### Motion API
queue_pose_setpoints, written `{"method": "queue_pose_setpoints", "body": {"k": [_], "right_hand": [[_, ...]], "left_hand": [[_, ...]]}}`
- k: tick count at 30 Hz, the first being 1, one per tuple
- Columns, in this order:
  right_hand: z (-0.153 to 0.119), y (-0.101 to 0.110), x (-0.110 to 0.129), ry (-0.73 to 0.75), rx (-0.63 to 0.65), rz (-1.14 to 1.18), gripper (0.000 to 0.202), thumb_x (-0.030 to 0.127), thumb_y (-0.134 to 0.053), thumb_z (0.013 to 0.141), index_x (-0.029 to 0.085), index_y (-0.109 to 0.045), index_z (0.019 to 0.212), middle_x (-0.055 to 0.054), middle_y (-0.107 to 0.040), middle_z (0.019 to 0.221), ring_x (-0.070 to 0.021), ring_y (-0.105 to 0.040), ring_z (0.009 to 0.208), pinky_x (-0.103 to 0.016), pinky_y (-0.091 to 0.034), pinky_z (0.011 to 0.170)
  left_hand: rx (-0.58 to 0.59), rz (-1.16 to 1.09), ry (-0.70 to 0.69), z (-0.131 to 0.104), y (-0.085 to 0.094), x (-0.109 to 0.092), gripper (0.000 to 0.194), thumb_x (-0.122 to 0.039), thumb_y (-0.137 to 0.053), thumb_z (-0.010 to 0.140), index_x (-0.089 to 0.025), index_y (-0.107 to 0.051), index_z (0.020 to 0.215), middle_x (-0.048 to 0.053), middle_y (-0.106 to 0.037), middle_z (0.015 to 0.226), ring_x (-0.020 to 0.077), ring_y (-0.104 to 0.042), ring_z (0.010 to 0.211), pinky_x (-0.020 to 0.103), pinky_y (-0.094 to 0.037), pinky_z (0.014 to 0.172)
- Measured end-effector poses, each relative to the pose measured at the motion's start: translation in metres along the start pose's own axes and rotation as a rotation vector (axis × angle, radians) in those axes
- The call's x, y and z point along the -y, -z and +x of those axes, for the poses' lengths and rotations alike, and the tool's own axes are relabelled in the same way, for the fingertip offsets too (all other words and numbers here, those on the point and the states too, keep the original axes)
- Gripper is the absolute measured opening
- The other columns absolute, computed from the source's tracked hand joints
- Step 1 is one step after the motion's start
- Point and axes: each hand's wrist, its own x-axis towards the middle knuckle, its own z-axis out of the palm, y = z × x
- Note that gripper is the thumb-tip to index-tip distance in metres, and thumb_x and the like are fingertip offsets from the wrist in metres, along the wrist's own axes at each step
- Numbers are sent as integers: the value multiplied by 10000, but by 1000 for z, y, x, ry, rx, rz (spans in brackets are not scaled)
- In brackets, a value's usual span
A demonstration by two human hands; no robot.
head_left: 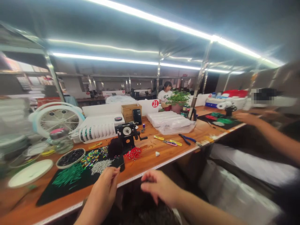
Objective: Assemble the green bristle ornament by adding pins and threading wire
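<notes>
My left hand [107, 183] is over the front edge of the black mat [50, 189], thumb and fingers pinched together. A thin, short piece seems to stick out of the pinch, too small to name. Below the table edge, my right hand [162, 187] is half curled with its fingers apart and nothing visible in it. Silvery small pieces [101, 166], green strips [69, 175] and multicoloured beads [90, 157] lie in heaps on the mat. Just beyond is a pile of red pieces [133, 153] beside a black hand-cranked machine with a round dial [127, 131].
A bowl of black pieces [71, 157], a white lid [30, 172] and a fan [58, 120] stand left. Pliers [187, 139], yellow-handled tools [175, 142] and plastic-wrapped rolls [168, 120] lie right. A co-worker's arm [269, 134] reaches over the table at far right.
</notes>
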Motion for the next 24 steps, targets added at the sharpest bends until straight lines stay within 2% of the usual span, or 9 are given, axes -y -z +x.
{"method": "queue_pose_setpoints", "body": {"k": [2, 3, 6, 8, 13, 17, 21, 22, 24], "right_hand": [[15, 40, 1, 99, -318, -349, 242, 371, -503, 830, 145, -587, 824, 34, -528, 619, -73, -447, 465, -198, -364, 488], [24, 60, 1, 113, -398, -419, 240, 355, -495, 838, 140, -594, 800, 14, -552, 653, -98, -492, 550, -214, -384, 554], [49, 106, -2, 104, -508, -565, 181, 254, -502, 823, 127, -609, 751, -36, -599, 718, -156, -535, 705, -259, -376, 658], [61, 117, -7, 104, -521, -655, 147, 215, -519, 809, 133, -620, 740, -52, -623, 749, -174, -544, 744, -273, -363, 685], [78, 114, -12, 122, -470, -821, 146, 231, -536, 832, 146, -628, 757, -65, -650, 807, -186, -565, 801, -271, -358, 710], [85, 115, 0, 148, -384, -910, 102, 165, -570, 799, 144, -622, 714, -69, -638, 794, -185, -565, 780, -270, -366, 706], [65, 87, 54, 288, -330, -967, 44, 117, -574, 764, 141, -608, 750, -118, -591, 941, -218, -523, 893, -301, -361, 753], [52, 72, 73, 362, -303, -953, 81, 165, -538, 806, 163, -599, 752, -94, -586, 903, -202, -520, 863, -300, -363, 748], [15, 40, 108, 539, -189, -706, 217, 325, -482, 860, 214, -559, 691, -32, -551, 684, -168, -489, 652, -299, -359, 624]], "left_hand": [[73, 243, -153, 9, -7, 1, 187, -268, -394, 826, -212, -530, 710, 58, -564, 765, 220, -563, 738, 349, -455, 737], [125, 326, -185, 11, -13, 1, 206, -210, -344, 839, -211, -506, 712, 52, -543, 752, 212, -549, 710, 346, -448, 713], [259, 475, -235, 11, -36, -6, 253, -68, -277, 830, -205, -461, 722, 47, -521, 767, 192, -529, 701, 319, -431, 689], [315, 536, -247, 9, -48, -10, 286, 3, -269, 798, -194, -468, 742, 55, -528, 799, 190, -531, 735, 312, -426, 718], [305, 627, -184, 5, -54, -10, 338, 73, -265, 732, -172, -494, 772, 75, -528, 826, 199, -531, 736, 314, -418, 711], [250, 463, -114, -1, -45, -2, 243, -37, -313, 810, -191, -474, 713, 52, -535, 759, 194, -528, 700, 317, -408, 687], [183, 133, 80, -15, -35, 4, 133, -150, -425, 810, -193, -528, 739, 34, -588, 733, 193, -564, 714, 312, -420, 690], [156, 60, 108, -20, -32, 4, 116, -160, -447, 800, -190, -559, 788, 37, -606, 759, 194, -572, 729, 311, -427, 704], [97, -64, 142, -32, -26, 1, 119, -191, -500, 783, -189, -601, 848, 46, -628, 794, 196, -581, 745, 306, -441, 721]]}}
